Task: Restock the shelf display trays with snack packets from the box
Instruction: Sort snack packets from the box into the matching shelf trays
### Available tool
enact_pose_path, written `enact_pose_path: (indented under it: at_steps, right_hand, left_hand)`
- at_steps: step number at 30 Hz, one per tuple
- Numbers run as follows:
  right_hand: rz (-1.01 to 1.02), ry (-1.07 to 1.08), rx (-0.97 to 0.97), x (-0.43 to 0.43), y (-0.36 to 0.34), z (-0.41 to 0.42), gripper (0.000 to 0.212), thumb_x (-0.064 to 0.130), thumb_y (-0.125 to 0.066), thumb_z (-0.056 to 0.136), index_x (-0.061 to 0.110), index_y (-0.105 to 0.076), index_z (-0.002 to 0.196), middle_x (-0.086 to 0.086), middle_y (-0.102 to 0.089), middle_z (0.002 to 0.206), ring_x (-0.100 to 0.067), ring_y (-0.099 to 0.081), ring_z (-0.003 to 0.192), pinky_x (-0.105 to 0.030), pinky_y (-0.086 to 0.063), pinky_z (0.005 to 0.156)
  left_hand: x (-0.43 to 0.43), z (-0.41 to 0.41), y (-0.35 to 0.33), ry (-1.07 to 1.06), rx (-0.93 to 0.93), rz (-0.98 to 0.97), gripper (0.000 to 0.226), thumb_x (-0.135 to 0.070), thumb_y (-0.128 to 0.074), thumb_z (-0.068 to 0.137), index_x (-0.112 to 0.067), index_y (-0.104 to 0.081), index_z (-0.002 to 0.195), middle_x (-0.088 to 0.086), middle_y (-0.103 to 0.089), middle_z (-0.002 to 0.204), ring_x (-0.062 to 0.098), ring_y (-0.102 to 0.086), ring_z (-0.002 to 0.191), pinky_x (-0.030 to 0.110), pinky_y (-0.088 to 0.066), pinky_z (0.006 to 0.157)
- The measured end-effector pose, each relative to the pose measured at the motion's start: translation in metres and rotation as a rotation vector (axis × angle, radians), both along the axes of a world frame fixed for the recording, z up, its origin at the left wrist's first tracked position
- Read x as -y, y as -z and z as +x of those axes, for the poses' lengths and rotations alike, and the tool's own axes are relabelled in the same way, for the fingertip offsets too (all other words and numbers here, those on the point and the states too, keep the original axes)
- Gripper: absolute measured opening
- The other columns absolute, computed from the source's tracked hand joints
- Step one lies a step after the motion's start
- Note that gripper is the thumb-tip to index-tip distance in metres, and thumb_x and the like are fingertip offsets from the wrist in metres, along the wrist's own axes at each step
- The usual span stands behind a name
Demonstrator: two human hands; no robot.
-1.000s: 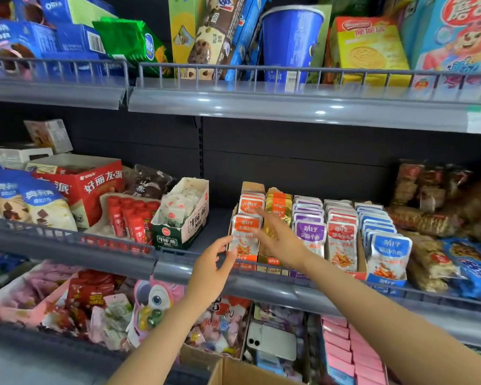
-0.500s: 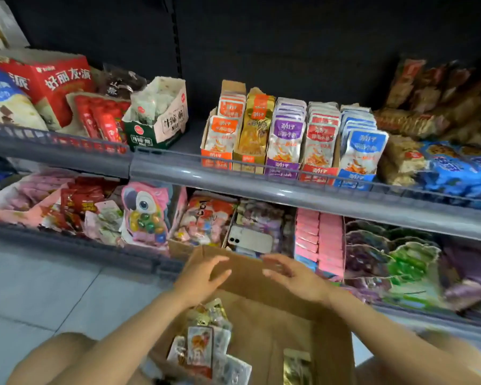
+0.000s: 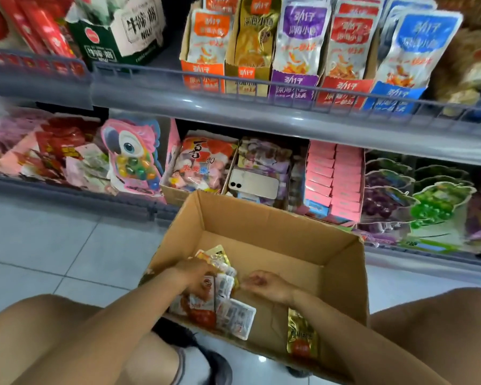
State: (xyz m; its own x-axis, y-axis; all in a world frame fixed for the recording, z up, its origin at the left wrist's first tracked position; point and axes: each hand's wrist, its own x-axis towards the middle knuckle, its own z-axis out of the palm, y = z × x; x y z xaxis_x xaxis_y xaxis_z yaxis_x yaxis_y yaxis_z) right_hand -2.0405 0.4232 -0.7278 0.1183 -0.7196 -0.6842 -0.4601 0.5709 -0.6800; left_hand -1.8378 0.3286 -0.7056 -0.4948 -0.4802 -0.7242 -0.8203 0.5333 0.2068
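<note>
Though blur hides whether the left hand point(image 3: 195, 277) grips the packets point(image 3: 235, 319), the right hand point(image 3: 265, 284) hovers loosely curled, empty.

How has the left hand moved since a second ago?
Yes: the left hand dropped from beside the orange display tray into the cardboard box, gripping packets.

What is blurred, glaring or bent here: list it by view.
Head view: motion blur smears the left hand and right hand over the snack packets; glare streaks the shelf rail; the wide lens bows that rail.
</note>
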Motion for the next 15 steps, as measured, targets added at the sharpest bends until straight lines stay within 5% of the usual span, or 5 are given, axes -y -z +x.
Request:
enact_pose_path:
  at_steps: [3, 10, 15]
  right_hand:
    - [0.068, -0.037, 0.061, -0.005, 0.014, 0.012, 0.038, 0.031, -0.066, 0.087, 0.007, -0.061, 0.116, -0.002, -0.061, 0.101, -0.007, -0.057, 0.090, -0.006, -0.042, 0.068]
    - [0.094, -0.101, 0.105, -0.020, 0.039, 0.030, 0.011, 0.024, -0.071, 0.083, 0.025, -0.062, 0.088, 0.008, -0.060, 0.084, -0.001, -0.055, 0.076, -0.015, -0.044, 0.071]
    - [0.034, 0.053, 0.173, -0.014, 0.024, 0.024, 0.032, 0.016, -0.074, 0.079, 0.004, -0.064, 0.107, -0.003, -0.063, 0.100, -0.012, -0.059, 0.091, -0.017, -0.049, 0.078]
  left_hand:
    - [-0.005, -0.005, 0.012, 0.066, -0.001, 0.001, 0.052, -0.029, -0.072, 0.080, -0.022, -0.051, 0.127, 0.002, -0.053, 0.133, 0.022, -0.051, 0.118, 0.023, -0.040, 0.083]
    - [-0.002, -0.009, 0.024, 0.065, 0.010, 0.009, 0.040, -0.024, -0.070, 0.082, -0.012, -0.060, 0.118, 0.009, -0.061, 0.121, 0.026, -0.057, 0.108, 0.033, -0.047, 0.090]
    - [0.005, -0.005, 0.014, -0.136, -0.175, 0.083, 0.041, -0.032, -0.075, 0.077, -0.013, -0.064, 0.112, 0.005, -0.066, 0.114, 0.021, -0.061, 0.104, 0.037, -0.050, 0.091]
